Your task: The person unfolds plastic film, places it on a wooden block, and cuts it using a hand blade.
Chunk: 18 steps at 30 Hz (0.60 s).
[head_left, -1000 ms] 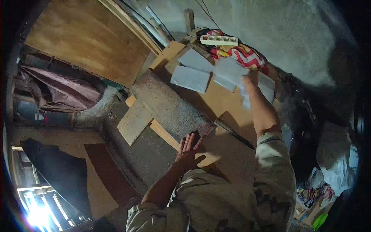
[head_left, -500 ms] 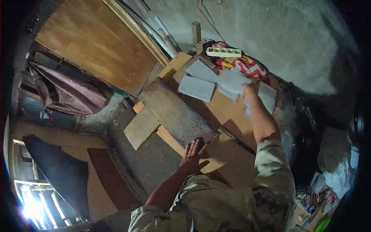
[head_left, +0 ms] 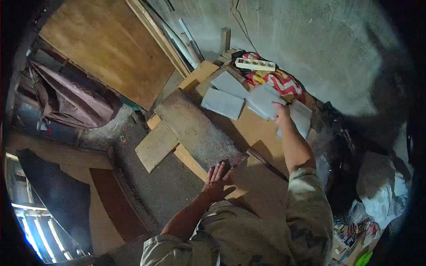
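Observation:
My left hand (head_left: 216, 181) lies with its fingers spread on the near end of a long, worn board (head_left: 197, 128). At the far side of the work surface, my right hand (head_left: 281, 112) grips the near corner of a pale flat sheet (head_left: 263, 98). Left of it lie a pale rectangular piece (head_left: 222, 103) and another pale piece (head_left: 230, 84) behind. More pale sheets (head_left: 300, 116) sit just right of my right hand. A dark, narrow blade-like tool (head_left: 267, 164) rests on the brown surface (head_left: 262, 133) between my hands.
A white power strip (head_left: 255, 64) lies on a red and yellow patterned cloth (head_left: 284, 84) by the wall. A smaller board (head_left: 156, 146) sticks out under the long one. Large plywood (head_left: 106, 48) leans at upper left; plastic bags (head_left: 384, 197) are at the right.
The sheet in my right hand has come slightly toward me and now looks sharper. My left hand has stayed on the board while the whole view shifted a little.

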### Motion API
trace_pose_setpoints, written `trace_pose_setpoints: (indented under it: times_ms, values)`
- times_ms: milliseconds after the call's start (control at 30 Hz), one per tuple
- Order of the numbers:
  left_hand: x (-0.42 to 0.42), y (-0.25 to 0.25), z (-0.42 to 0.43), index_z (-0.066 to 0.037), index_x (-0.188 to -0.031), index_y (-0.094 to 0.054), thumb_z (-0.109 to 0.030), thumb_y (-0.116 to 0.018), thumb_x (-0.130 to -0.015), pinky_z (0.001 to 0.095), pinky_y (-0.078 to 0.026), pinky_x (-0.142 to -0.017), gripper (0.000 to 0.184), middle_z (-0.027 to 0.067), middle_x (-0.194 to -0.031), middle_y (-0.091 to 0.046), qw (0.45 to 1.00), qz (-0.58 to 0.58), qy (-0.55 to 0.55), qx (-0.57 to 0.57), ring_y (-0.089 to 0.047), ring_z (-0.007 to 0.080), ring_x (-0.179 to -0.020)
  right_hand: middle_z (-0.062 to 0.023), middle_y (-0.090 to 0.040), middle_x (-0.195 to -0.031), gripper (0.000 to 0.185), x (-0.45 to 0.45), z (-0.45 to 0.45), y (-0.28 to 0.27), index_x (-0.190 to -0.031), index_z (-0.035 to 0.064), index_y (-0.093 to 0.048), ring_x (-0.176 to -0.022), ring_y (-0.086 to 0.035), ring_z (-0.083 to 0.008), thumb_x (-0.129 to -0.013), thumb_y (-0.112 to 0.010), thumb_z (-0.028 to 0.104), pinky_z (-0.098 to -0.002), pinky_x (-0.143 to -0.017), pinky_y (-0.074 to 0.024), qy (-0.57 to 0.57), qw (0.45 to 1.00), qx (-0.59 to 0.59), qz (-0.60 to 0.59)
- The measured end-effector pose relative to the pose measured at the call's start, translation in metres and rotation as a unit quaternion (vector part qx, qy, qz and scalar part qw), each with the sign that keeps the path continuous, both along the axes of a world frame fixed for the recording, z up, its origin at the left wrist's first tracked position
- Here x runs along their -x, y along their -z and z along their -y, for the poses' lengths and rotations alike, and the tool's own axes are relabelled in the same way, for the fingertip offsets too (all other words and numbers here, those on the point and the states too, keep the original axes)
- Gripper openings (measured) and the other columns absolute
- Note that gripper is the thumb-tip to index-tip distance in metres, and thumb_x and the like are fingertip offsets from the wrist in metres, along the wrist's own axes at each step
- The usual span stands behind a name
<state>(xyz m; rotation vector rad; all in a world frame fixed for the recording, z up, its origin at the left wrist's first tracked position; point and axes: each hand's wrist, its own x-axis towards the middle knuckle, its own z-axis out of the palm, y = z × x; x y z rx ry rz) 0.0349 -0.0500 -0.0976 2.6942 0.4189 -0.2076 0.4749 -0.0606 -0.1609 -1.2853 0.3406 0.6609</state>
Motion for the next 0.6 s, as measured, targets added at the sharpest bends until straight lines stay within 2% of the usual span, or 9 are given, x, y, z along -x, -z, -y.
trace_pose_setpoints:
  times_ms: [33, 100, 167, 400, 500, 600]
  values:
    - [0.0, -0.001, 0.0, -0.018, -0.148, -0.021, -0.052, -0.055, -0.087, 0.0557, -0.009, -0.112, 0.078, 0.0234, -0.152, -0.008, 1.0, 0.009, 0.001, -0.005, -0.009, 0.0425, -0.14, -0.0076, -0.061, -0.094, 0.037, -0.003, -0.002, 0.006, -0.104, 0.0082, -0.058, -0.078, -0.06, -0.0222, -0.069, -0.073, 0.008, -0.035, -0.061, -0.0496, -0.001, 1.0, 0.001, 0.0]
    - [-0.001, -0.003, 0.0, -0.018, -0.148, -0.021, -0.052, -0.055, -0.087, 0.0559, -0.008, -0.112, 0.078, 0.0232, -0.152, -0.007, 1.0, 0.003, -0.006, 0.012, -0.008, 0.0421, -0.14, -0.0079, -0.061, -0.097, 0.045, -0.013, -0.008, 0.025, -0.107, 0.0068, -0.058, -0.086, -0.06, -0.0238, -0.066, -0.075, 0.009, -0.0384, -0.075, -0.0497, -0.04, 0.988, -0.062, 0.132]
    - [-0.002, -0.006, 0.0, -0.019, -0.148, -0.02, -0.052, -0.055, -0.087, 0.0561, -0.008, -0.111, 0.078, 0.0231, -0.152, -0.007, 1.0, -0.003, -0.012, 0.028, -0.008, 0.0416, -0.141, -0.0081, -0.061, -0.098, 0.045, -0.035, -0.016, 0.066, -0.107, 0.0064, -0.058, -0.087, -0.06, -0.0237, -0.066, -0.075, 0.009, -0.0385, -0.076, -0.0497, -0.037, 0.989, -0.047, 0.132]
    - [-0.003, -0.006, -0.002, -0.02, -0.148, -0.021, -0.053, -0.056, -0.086, 0.0568, -0.009, -0.111, 0.078, 0.0227, -0.152, -0.005, 0.999, -0.009, -0.011, 0.037, -0.007, 0.0405, -0.141, -0.0091, -0.062, -0.101, 0.047, -0.028, -0.022, 0.057, -0.109, 0.0039, -0.058, -0.089, -0.06, -0.0234, -0.064, -0.073, 0.004, -0.0391, -0.078, -0.0496, -0.014, 0.984, 0.039, 0.173]
    - [-0.003, -0.005, -0.003, -0.021, -0.147, -0.023, -0.053, -0.056, -0.086, 0.0572, -0.009, -0.111, 0.077, 0.0226, -0.153, -0.005, 0.999, -0.009, -0.011, 0.042, -0.007, 0.04, -0.141, -0.0095, -0.062, -0.102, 0.048, -0.025, -0.016, 0.05, -0.109, 0.0028, -0.059, -0.091, -0.06, -0.0233, -0.064, -0.072, 0.002, -0.0393, -0.079, -0.0496, -0.003, 0.989, 0.016, 0.15]
    - [0.0, 0.002, -0.004, -0.022, -0.146, -0.026, -0.052, -0.056, -0.087, 0.057, -0.01, -0.111, 0.073, 0.0219, -0.153, -0.005, 0.999, -0.01, -0.004, 0.033, -0.006, 0.0393, -0.142, -0.0094, -0.061, -0.112, 0.055, -0.009, 0.0, 0.034, -0.116, 0.0021, -0.056, -0.092, -0.061, -0.0234, -0.064, -0.074, -0.002, -0.038, -0.077, -0.0507, 0.004, 0.996, -0.072, 0.047]
